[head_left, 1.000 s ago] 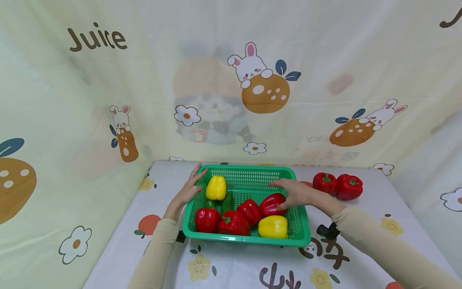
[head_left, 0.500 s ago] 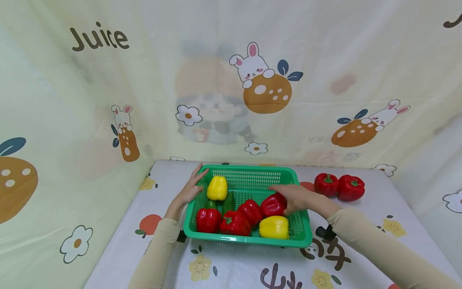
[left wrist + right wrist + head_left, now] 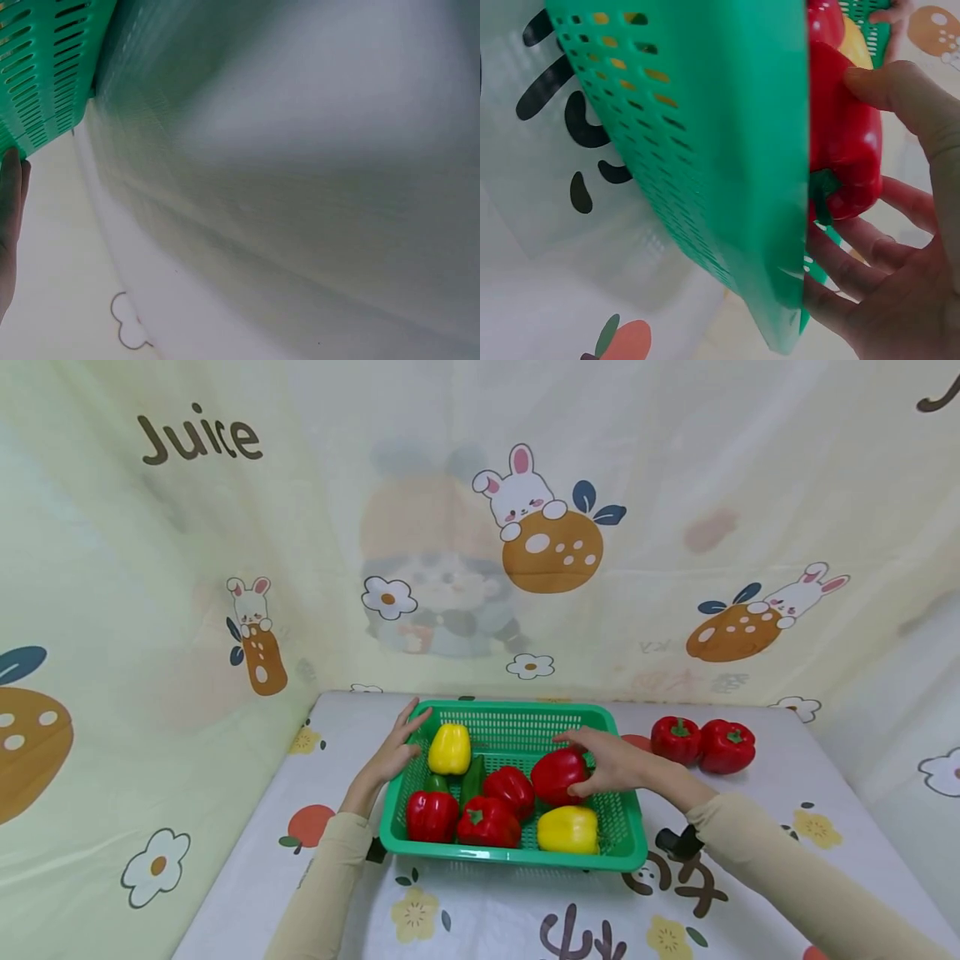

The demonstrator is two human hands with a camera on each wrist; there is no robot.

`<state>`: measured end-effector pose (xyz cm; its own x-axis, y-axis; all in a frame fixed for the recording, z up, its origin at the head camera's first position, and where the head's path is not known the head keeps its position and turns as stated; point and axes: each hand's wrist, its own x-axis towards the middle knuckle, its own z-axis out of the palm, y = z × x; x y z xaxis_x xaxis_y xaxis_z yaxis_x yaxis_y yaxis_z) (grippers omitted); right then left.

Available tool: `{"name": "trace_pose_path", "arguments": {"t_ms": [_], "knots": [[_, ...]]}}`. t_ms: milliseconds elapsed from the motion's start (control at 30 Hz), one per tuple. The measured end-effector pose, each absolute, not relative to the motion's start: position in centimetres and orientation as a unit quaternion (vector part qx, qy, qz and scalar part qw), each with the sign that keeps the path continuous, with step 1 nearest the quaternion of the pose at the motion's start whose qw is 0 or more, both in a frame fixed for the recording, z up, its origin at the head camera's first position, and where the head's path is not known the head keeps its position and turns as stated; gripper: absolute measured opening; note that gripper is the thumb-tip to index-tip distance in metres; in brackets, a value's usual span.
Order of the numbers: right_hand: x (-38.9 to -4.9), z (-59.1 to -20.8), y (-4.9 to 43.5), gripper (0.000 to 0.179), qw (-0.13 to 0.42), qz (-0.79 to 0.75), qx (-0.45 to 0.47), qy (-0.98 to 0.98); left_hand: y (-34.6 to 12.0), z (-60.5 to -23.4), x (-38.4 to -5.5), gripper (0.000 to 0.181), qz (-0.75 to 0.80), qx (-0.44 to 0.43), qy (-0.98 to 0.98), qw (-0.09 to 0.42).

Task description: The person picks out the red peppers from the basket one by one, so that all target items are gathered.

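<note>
A green plastic basket [image 3: 517, 857] stands in the middle of the table. My right hand [image 3: 618, 764] grips a red bell pepper [image 3: 559, 777] at the basket's right side. In the right wrist view the thumb presses this pepper's side, and the fingers curl near its green stem [image 3: 825, 193]. My left hand [image 3: 392, 756] rests at the basket's left rim, fingers fairly straight. Several other peppers lie inside: red ones [image 3: 432, 817] at the front and middle, a yellow one [image 3: 567, 831] front right, and another yellow one [image 3: 450, 749] back left. Green long vegetables [image 3: 473, 779] lie between, partly hidden.
Two red bell peppers, one [image 3: 677, 740] beside the other [image 3: 727, 747], lie on the table right of the basket, behind my right forearm. A patterned cloth covers the tabletop [image 3: 480, 918]. Cloth walls [image 3: 315, 527] close off the back and sides.
My right hand has closed round the red pepper and shifted it slightly left and up. The red pepper beside it has moved a little left. The left hand has stayed at the rim.
</note>
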<state>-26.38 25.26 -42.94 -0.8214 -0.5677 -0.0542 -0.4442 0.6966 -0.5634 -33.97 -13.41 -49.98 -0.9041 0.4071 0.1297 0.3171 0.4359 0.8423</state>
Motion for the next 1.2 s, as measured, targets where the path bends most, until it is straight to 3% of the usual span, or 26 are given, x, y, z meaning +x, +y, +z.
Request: {"name": "trace_pose_path", "arguments": {"t_ms": [433, 800, 967, 1200], "knots": [[-26.4, -41.6, 26.9, 0.078, 0.025, -0.342, -0.249, 0.906, -13.2, -49.9, -34.0, 0.078, 0.493, 0.214, 0.842, 0.046], [-25.7, -40.1, 29.7, 0.072, 0.001, -0.434, -0.193, 0.88, -13.2, -49.4, -33.4, 0.076, 0.503, 0.215, 0.835, 0.062], [-25.1, -39.5, 31.4, 0.068, -0.005, -0.432, -0.162, 0.887, -13.4, -49.9, -33.7, 0.076, 0.503, 0.214, 0.835, 0.063], [-24.5, -38.7, 34.3, 0.066, -0.056, -0.395, -0.144, 0.906, -13.4, -50.1, -33.9, 0.077, 0.497, 0.212, 0.84, 0.051]]}}
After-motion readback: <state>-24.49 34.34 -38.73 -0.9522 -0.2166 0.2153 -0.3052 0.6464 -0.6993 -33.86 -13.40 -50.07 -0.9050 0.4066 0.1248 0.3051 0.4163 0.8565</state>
